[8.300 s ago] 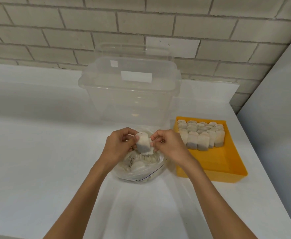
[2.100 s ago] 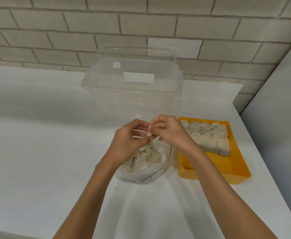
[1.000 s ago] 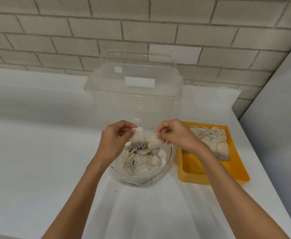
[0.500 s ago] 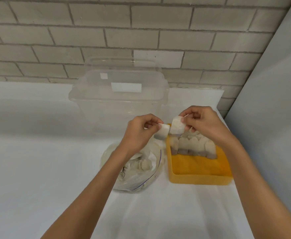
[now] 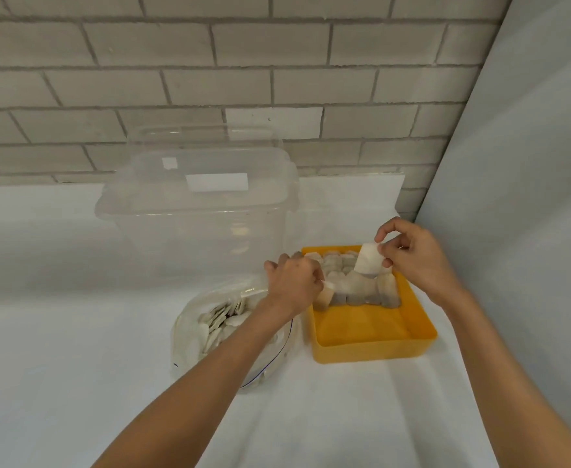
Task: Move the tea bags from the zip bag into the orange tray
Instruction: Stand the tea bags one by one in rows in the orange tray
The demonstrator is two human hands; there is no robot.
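Orange tray [image 5: 372, 346] sits right of the zip bag [image 5: 189, 336] on the counter [image 5: 74, 366]. My right hand [image 5: 412, 261] pinches one tea bag [image 5: 368, 263], nearly upright, just left of it above the packed rows [image 5: 355, 292]. My left hand [image 5: 294, 282] pinches a second tea bag [image 5: 326, 295], tilted, at the tray's left wall.

Tray front: orange tray [image 5: 372, 346] floor bare (rows of tea bags [image 5: 362, 292] fill the back).
Behind: clear bin [image 5: 196, 224] blocks.
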